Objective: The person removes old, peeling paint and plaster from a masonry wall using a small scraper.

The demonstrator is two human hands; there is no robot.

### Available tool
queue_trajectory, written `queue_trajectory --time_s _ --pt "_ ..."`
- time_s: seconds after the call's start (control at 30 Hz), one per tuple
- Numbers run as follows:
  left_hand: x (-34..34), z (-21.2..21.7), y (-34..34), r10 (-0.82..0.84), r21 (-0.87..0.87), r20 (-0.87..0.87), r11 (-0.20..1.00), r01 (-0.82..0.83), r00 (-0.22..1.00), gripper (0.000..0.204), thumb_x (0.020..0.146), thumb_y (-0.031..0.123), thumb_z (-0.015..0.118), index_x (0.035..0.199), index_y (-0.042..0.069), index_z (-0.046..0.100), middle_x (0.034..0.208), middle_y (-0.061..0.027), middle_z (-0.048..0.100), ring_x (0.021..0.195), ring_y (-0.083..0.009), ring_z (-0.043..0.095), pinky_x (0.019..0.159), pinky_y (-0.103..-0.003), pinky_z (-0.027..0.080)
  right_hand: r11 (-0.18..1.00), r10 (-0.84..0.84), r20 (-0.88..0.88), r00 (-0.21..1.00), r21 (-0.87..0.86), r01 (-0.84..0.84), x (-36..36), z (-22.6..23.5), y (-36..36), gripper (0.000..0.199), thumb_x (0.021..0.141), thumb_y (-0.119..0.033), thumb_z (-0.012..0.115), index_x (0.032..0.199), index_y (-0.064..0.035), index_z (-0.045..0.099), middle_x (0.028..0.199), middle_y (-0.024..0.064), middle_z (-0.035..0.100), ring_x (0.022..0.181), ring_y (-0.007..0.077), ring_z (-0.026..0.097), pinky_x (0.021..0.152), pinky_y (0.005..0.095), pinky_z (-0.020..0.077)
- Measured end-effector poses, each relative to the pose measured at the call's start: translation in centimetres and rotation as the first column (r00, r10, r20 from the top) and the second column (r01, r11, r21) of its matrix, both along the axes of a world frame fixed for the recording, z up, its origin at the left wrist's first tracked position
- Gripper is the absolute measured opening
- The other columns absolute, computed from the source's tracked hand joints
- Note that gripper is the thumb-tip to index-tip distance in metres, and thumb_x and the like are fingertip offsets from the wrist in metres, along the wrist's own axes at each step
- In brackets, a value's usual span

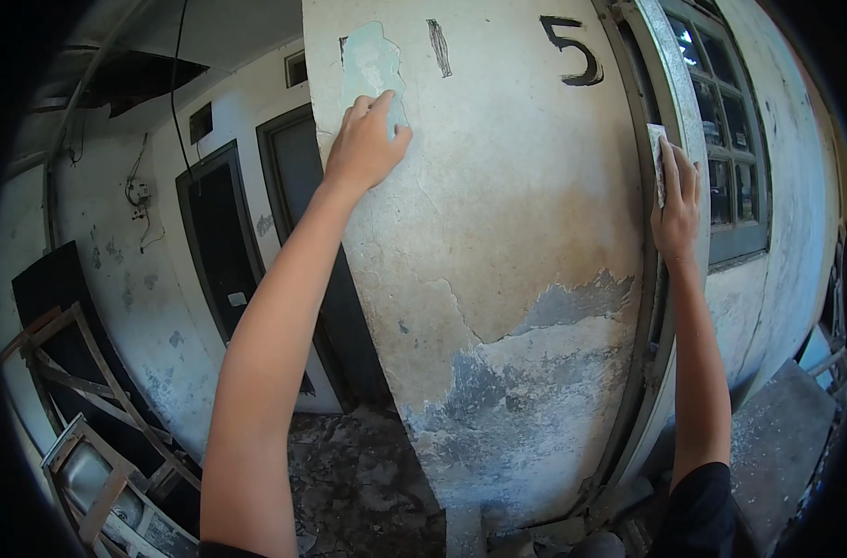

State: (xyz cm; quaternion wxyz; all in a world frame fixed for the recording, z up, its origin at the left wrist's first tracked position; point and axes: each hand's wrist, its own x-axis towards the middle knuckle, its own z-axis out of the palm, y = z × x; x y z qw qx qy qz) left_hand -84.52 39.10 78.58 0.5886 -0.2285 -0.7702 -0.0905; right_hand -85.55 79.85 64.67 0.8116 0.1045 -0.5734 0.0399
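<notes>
My left hand (368,144) reaches up to the wall (507,177), fingertips at the lower part of a pale green patch (368,58) where the top paint is gone. Its thumb stands apart from the bent fingers, and I see nothing held in it. On the right, my right hand (679,200) is closed on a flat, whitish, speckled piece (658,153), held upright beside the door frame (673,84). Whether this piece is a scraper or a folded sheet I cannot tell. Part of it is hidden behind the fingers.
Black marks (574,51) are painted high on the wall. Lower down, the plaster (507,409) is flaked to grey. A paned window (726,130) is at right. Dark doorways (221,223), a wooden frame (93,372) and a metal sink (98,479) stand left; debris covers the floor (349,474).
</notes>
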Motion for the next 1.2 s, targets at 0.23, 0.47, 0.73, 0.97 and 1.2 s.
queue_trajectory --time_s 0.23,0.47,0.73,0.97,1.2 --pt "-0.7 0.2 2.0 0.142 0.086 0.069 0.985 -0.148 0.987 0.063 0.086 0.032 0.063 0.14 0.004 0.047 0.134 -0.0226 0.046 0.126 -0.0371 0.049 0.106 -0.043 0.043 1.0 0.017 -0.014 1.0 -0.006 -0.017 0.1 -0.1 -0.1 0.07 0.081 0.008 0.046 0.147 -0.0144 0.046 0.137 0.0135 0.05 0.128 0.0352 0.047 0.117 0.0546 0.0275" --pt "-0.6 1.7 2.2 -0.001 0.125 0.243 0.992 -0.03 0.97 0.063 0.087 0.031 0.06 0.138 -0.002 0.045 0.128 -0.0304 0.058 0.122 -0.0411 0.056 0.104 -0.043 0.044 0.998 -0.059 -0.001 0.998 -0.001 0.059 0.7 0.0 -0.5 0.075 0.077 0.006 0.05 0.148 -0.0174 0.045 0.136 0.0102 0.05 0.126 0.0322 0.048 0.116 0.056 0.0279" --pt "-1.6 2.3 2.8 -0.157 0.265 0.288 0.961 0.079 0.945 0.054 0.089 0.025 0.06 0.132 -0.004 0.047 0.089 -0.0162 0.064 0.072 -0.023 0.065 0.067 -0.036 0.054 0.996 -0.094 0.016 0.995 0.003 0.094 0.3 -0.3 -0.2 0.076 0.076 0.004 0.051 0.148 -0.0185 0.044 0.134 0.0097 0.05 0.126 0.0313 0.047 0.116 0.057 0.0275" --pt "-0.1 2.2 3.7 -0.434 0.493 0.328 0.836 0.24 0.839 0.055 0.088 0.015 0.06 0.134 -0.006 0.038 0.078 -0.0092 0.059 0.059 -0.0144 0.056 0.052 -0.029 0.052 0.995 -0.1 0.027 0.995 0.005 0.1 0.4 -0.2 -0.3 0.076 0.076 0.003 0.052 0.148 -0.0186 0.044 0.136 0.0096 0.048 0.127 0.0309 0.047 0.116 0.0574 0.0272" --pt "-0.1 2.9 3.2 -0.543 0.579 0.32 0.761 0.293 0.777 0.042 0.089 0.012 0.057 0.125 -0.005 0.043 0.08 -0.0081 0.057 0.059 -0.0108 0.053 0.049 -0.027 0.051 0.994 -0.109 0.034 0.993 0.004 0.109 0.4 -0.2 -0.4 0.075 0.076 0.002 0.052 0.148 -0.0187 0.044 0.136 0.0096 0.048 0.128 0.0308 0.046 0.117 0.0573 0.0271"
